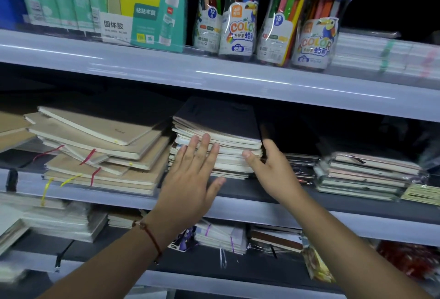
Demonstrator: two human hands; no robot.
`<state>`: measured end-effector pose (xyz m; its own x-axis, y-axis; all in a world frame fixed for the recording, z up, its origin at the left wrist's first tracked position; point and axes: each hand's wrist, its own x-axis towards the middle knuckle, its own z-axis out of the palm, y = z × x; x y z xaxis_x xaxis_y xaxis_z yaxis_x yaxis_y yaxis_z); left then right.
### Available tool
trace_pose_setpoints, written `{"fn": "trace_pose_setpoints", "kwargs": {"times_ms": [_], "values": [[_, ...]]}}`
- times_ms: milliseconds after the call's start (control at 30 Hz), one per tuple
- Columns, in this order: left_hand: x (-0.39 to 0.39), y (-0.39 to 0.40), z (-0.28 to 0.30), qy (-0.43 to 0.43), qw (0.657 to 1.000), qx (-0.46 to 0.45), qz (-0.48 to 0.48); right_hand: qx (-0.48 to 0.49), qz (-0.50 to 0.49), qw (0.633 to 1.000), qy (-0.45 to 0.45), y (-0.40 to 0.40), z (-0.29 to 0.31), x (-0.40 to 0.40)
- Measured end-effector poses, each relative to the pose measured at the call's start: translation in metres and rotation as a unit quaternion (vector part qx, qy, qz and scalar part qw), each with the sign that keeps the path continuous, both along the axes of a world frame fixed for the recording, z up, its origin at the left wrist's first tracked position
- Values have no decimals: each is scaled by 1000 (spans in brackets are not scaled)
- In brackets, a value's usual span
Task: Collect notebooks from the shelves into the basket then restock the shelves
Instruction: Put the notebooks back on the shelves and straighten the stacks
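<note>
Head view showed grey shelving [214, 79] filling the scene, three tiers deep. On the middle tier [238, 213], a loose heap of tan-covered notebooks [100, 153] with red and yellow ribbon markers lay at the left, a stack of dark-covered notebooks [219, 132] stood in the centre, and a lower pile of wrapped notebooks [366, 177] sat well to the right. The upper tier carried a glue-stick display box [152, 10] at the left and four crayon jars [269, 17] with pink and blue caps beside it. The lower tier held more wrapped notebooks [223, 236], blurred.

Both hands were on the dark-covered stack. The left hand [190, 179] lay flat against the near page edges, its fingers straight and slightly spread, the thumb held out to the right and gripping nothing; a red cord bracelet [150, 236] circled that wrist. The right hand [269, 165] met the stack's near right corner, its thumb pressed on the page edges, while the remaining fingers went round the dark right side, where their curl could not be made out. The stack rested on the shelf, its layers uneven. No basket appeared.
</note>
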<state>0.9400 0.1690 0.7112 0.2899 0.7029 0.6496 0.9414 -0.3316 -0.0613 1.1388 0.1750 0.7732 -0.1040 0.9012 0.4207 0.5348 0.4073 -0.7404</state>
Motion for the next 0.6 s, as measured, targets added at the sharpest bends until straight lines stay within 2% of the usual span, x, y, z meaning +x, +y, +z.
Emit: {"fn": "trace_pose_setpoints", "kwargs": {"times_ms": [167,600], "values": [[-6,-1,1,-24,1000,-16,-5,-53,19,970,235,-12,-7,-29],[-3,3,-1,-12,1000,-6,-10,-108,-21,951,289,-22,-12,-32]]}}
